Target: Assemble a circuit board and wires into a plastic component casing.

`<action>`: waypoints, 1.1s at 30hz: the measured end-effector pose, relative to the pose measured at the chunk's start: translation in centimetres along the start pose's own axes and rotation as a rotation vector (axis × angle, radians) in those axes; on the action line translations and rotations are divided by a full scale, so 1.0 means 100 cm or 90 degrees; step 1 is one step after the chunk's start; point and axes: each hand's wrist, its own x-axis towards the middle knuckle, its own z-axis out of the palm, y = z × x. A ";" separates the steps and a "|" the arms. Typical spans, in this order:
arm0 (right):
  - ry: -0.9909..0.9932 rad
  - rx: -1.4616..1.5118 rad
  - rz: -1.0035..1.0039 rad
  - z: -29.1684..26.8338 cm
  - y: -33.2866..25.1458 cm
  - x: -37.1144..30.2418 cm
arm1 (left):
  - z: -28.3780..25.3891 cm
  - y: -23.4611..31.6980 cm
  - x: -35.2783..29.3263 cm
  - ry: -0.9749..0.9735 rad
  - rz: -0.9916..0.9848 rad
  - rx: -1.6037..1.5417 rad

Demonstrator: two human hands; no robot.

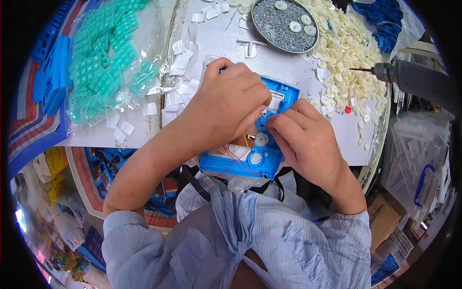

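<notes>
Both hands work on a blue plastic housing (269,120) that lies open on the white counter (231,43), close to the person's body. The left hand (226,108) covers its upper left part and presses it down. The right hand (301,139) pinches a small part at the middle of the housing, fingertips closed together; what exactly they pinch I cannot tell.

To do this step well, I think the left hand should keep the housing flat, and the right hand should move slowly, so that the thin red wires (236,161) do not get pulled or trapped.

The housing is hard and smooth, with round white discs inside. A round metal tray (284,24) holds small grey screws. Cream plastic buttons (344,53) lie in a loose pile. Soft teal keypads (103,62) sit in a clear bag.
</notes>
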 end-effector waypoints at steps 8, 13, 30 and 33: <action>0.215 -0.022 -0.011 0.030 0.016 -0.009 | -0.014 -0.003 0.019 -0.107 0.083 0.090; 0.261 0.011 0.066 0.041 0.015 -0.008 | -0.016 0.001 0.024 -0.135 0.089 0.137; 0.149 -0.073 0.047 0.025 0.007 -0.003 | -0.026 0.018 0.047 -0.285 0.172 0.233; 0.126 -0.133 0.009 0.022 0.001 -0.009 | -0.028 0.023 0.052 -0.315 0.169 0.236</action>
